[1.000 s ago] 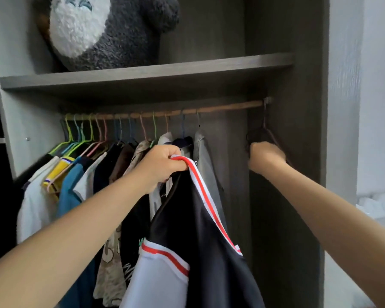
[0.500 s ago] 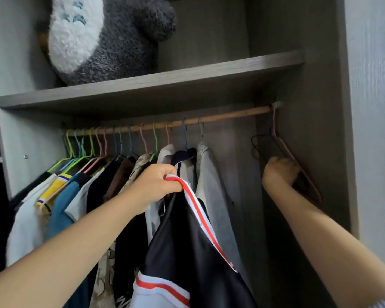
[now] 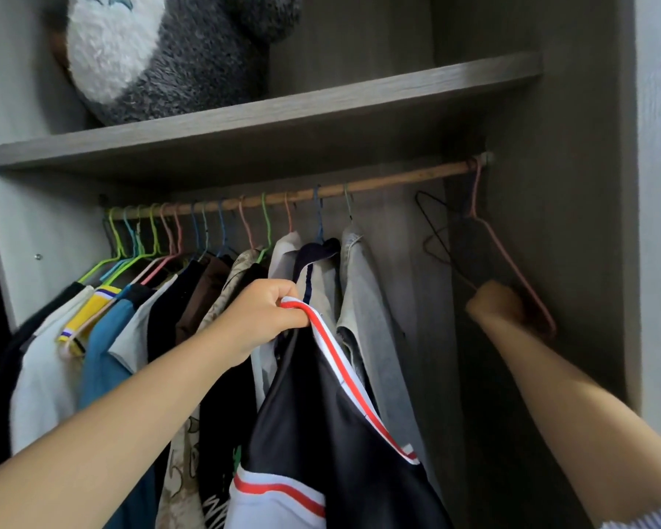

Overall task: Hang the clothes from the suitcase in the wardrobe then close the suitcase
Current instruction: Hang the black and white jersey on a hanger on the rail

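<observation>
Change noted: over the last second the right hand [image 3: 498, 303] has dropped from beside the black hanger [image 3: 435, 238] to the lower bar of the pink hanger [image 3: 512, 261]; its fingers curl there, though whether they have closed on the wire cannot be told. Probably it is about to lift this hanger off.

Jersey [image 3: 321, 433]: black, smooth and slightly glossy, with red-and-white ribbed trim; pinched at the collar by the left hand [image 3: 262, 318], fingers closed tight, in front of the hung clothes [image 3: 138, 330]. Not yet on a hanger.

Rail [image 3: 390, 181]: round wooden pole. Hangers: thin coated wire, triangular. Shelf [image 3: 283, 116]: grey wood grain, carrying a fluffy plush toy [image 3: 161, 51].
</observation>
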A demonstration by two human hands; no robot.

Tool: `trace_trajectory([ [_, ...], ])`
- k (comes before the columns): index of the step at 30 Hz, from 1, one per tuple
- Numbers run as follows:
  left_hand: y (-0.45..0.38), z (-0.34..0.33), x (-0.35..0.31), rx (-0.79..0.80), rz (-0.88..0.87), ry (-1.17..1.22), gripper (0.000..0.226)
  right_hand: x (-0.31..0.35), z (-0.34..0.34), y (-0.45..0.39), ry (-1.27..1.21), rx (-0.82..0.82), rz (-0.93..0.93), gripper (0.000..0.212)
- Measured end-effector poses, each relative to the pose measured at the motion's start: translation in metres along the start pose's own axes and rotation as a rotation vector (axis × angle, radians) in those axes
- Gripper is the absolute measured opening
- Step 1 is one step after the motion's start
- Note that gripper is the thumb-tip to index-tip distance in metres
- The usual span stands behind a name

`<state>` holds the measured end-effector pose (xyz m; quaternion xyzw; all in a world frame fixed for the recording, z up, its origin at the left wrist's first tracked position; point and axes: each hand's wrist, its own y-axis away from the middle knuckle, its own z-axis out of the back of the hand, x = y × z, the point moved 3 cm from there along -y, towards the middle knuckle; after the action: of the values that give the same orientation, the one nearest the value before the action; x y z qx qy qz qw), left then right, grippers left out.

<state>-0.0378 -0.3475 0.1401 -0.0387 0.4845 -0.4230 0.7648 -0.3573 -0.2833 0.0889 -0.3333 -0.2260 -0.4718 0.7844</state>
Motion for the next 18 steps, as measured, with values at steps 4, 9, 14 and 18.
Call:
trace_trajectory([
  [4,-0.001,-0.004,0.004,0.004,0.002,-0.001,0.043,0.003,0.005,-0.001,-0.156,-0.061,-0.007,0.043],
  [9,-0.002,-0.004,-0.001,-0.017,0.003,-0.007,0.044,0.007,0.008,-0.006,-0.062,-0.078,0.039,0.049],
  [14,0.001,-0.005,-0.001,-0.016,0.008,-0.024,0.046,0.011,0.005,-0.002,0.043,-0.065,0.053,0.03],
  [18,0.005,-0.007,0.007,-0.009,0.026,-0.03,0.044,0.02,0.009,0.01,0.129,-0.17,0.237,0.031],
])
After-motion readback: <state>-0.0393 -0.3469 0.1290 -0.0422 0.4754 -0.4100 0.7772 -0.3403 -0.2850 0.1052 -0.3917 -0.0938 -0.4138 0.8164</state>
